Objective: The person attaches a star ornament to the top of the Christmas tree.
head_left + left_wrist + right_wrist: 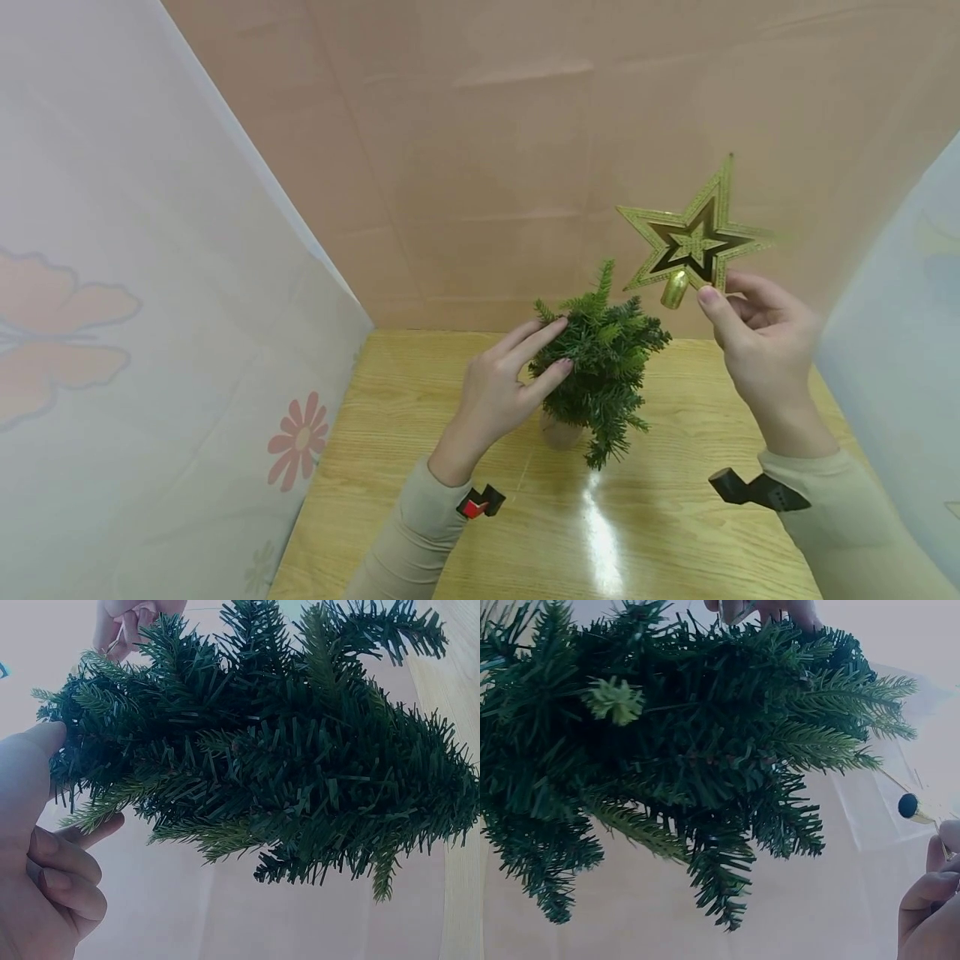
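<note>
A small artificial Christmas tree (592,358) with a pale round base (561,432) stands upright on the table; its foliage fills much of both wrist views. My left hand (506,383) grips the upper left foliage between thumb and fingers, some fingertips hidden among the needles. To the right of the tree, my right hand (772,350) pinches a gold star tree topper (693,243) by a lower point. The star is held above and apart from the tree, its short gold socket (675,290) angled downward. In the right wrist view, the dark opening of that socket (910,805) faces the treetop.
The wood-grain table (405,400) carries a bright light reflection near the front. A peach-coloured cloth wall (480,167) stands behind it. Pale side walls rise at left (150,250) and right (900,333), the left one printed with flowers and a butterfly.
</note>
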Motion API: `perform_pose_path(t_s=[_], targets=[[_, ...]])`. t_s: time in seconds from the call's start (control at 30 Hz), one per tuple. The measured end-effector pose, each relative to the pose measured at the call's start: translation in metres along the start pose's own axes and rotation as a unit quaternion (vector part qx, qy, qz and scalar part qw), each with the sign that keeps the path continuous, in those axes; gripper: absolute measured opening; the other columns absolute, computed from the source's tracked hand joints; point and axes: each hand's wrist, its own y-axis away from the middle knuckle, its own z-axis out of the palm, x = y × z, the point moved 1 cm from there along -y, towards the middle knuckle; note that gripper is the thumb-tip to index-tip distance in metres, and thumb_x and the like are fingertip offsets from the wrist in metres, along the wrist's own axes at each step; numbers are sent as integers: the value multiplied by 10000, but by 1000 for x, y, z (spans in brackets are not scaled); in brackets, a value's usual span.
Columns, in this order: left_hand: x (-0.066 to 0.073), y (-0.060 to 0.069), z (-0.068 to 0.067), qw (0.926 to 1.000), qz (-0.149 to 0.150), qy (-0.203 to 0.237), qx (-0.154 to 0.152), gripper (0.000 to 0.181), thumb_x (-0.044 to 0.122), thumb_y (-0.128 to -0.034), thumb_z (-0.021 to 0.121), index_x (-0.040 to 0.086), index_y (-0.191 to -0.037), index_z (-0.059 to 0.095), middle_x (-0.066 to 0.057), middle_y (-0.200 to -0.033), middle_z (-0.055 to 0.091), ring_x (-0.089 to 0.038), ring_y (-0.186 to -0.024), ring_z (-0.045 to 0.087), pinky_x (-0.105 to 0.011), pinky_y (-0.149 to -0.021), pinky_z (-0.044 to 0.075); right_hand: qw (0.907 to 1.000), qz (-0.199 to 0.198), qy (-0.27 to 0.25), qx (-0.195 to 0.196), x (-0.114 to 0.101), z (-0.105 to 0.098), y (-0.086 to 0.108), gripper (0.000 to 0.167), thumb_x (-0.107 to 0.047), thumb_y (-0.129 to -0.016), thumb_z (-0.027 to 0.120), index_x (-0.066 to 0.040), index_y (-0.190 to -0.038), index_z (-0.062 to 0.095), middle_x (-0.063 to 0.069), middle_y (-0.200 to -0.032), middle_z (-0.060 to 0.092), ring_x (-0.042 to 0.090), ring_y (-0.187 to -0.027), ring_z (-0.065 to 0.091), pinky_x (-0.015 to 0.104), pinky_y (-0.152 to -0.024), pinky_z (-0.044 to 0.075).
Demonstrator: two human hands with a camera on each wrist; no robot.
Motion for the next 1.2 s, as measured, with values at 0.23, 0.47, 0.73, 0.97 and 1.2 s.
perform_pose_path(t_s=[0.23,0.47,0.73,0.97,1.2], targets=[[0,0,0,10000,-14,14,-27,488,415,-1012,667,229,-1461,632,-124,-1367,664,-79,-566,625,-174,-435,256,10000,-25,50,26,-2,8,-6,98,160,-876,695,201,-965,694,37,-522,522,78,-432,359,228,-423,195],[0,0,1,10000,-12,22,7,484,411,-1014,665,222,-1458,635,-117,-1355,672,-28,-496,508,-174,-437,253,10000,21,24,-39,-3,16,-12,115,136,-880,715,205,-969,690,52,-597,600,85,-427,364,230,-417,201],[0,0,2,10000,4,-17,-8,488,435,-1021,647,232,-1464,630,-114,-1361,669,-83,-608,651,-171,-440,269,9998,-147,24,-158,-3,21,-17,103,137,-882,705,178,-976,710,49,-601,602,78,-425,350,224,-417,197],[0,0,3,10000,37,-27,-7,492,443,-1025,641,230,-1469,625,-120,-1361,668,-115,-660,692,-171,-443,269,9991,-288,148,-271,-4,26,-22,116,131,-882,713,147,-997,724,31,-559,565,82,-429,338,212,-420,211],[1,0,2,10000,17,22,-2,491,420,-1016,662,220,-1464,630,-127,-1360,667,-46,-508,532,-174,-437,249,9986,-371,25,-374,-6,32,-26,122,140,-883,706,162,-1002,717,35,-560,567,84,-427,333,207,-420,214]])
